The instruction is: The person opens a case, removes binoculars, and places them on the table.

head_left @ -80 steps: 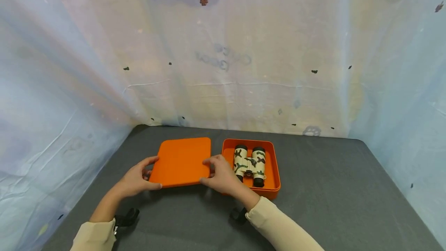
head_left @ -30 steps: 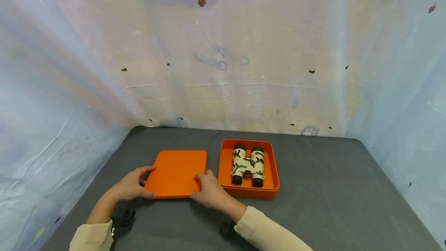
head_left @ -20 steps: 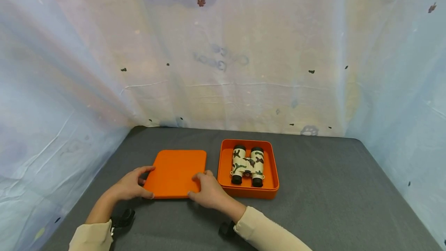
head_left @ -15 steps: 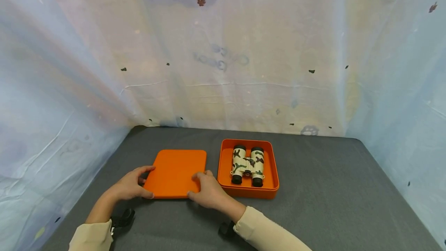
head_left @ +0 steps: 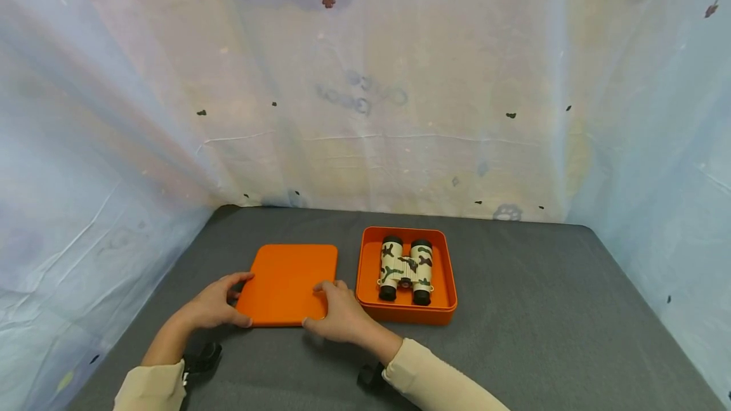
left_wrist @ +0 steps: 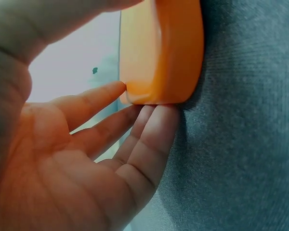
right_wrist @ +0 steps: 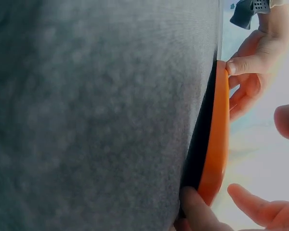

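A flat orange box lid [head_left: 288, 284] with rounded corners lies over the grey table, left of the matching box. My left hand [head_left: 214, 303] holds its near left corner, fingertips against the left edge and thumb at the near edge. In the left wrist view, the fingers [left_wrist: 156, 125] reach to the lid's rim. My right hand [head_left: 339, 313] is at the right edge: some fingers [right_wrist: 197, 209] touch the rim low down, while its thumb and index finger stand off it. Camouflage binoculars [head_left: 407, 271] lie inside the open orange box [head_left: 448, 316], beside the right hand.
The grey cloth-covered table [head_left: 531, 309] extends right of the box and in front of the hands. A pale patterned curtain [head_left: 434, 81] hangs behind and along both sides. Black wrist cameras [head_left: 202, 359] sit under both wrists.
The lid has come down and nearer to me, its near edge lowered to the table, with both hands following. Most recently the right thumb has shifted slightly left and off the lid.
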Motion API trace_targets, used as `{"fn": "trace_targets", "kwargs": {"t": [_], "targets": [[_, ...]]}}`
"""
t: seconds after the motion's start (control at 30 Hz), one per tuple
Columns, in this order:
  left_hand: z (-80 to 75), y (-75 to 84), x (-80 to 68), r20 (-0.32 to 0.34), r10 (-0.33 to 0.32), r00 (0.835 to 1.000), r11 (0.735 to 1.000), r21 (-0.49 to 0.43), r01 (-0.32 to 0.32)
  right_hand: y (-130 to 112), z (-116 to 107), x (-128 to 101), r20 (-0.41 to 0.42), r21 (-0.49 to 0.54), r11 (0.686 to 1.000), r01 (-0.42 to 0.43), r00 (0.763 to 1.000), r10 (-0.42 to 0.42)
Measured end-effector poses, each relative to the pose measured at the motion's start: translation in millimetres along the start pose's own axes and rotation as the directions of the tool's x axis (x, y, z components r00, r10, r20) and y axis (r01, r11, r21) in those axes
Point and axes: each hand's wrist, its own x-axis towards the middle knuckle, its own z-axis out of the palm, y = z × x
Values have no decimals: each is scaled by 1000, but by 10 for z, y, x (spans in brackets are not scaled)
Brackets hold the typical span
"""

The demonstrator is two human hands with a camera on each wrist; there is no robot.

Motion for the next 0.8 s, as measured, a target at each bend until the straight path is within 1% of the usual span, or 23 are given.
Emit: {"fn": "trace_targets", "kwargs": {"t": [0.2, 0.33, 0.43, 0.53, 0.6, 0.67, 0.8], "targets": [[22, 18, -16, -6, 1, 1000, 1000, 14, -1, -1, 5, -9, 12, -7, 1000, -12, 1000, 12], [25, 31, -16, -12, -10, 1000, 1000, 9, 10, -5, -3, -12, 26, -20, 1000, -16, 1000, 16], [22, 28, -16, -12, -13, 1000, 1000, 0, 13, -15, -10, -22, 33, -28, 1000, 1, 999, 0], [21, 18, -8, -21, -17, 1000, 1000, -8, 17, -33, -18, -57, 38, -40, 998, 41, 999, -40], [17, 25, 11, -50, -13, 999, 1000, 5, 13, -54, -40, -86, 49, -48, 996, 72, 996, -69], [16, 43, 36, -95, -20, 995, 999, 32, 23, -76, -73, -113, 59, -57, 993, 105, 993, -102], [13, 132, 68, -196, -32, 980, 996, 76, 48, -114, -155, -148, 86, -65, 987, 149, 986, -143]]}}
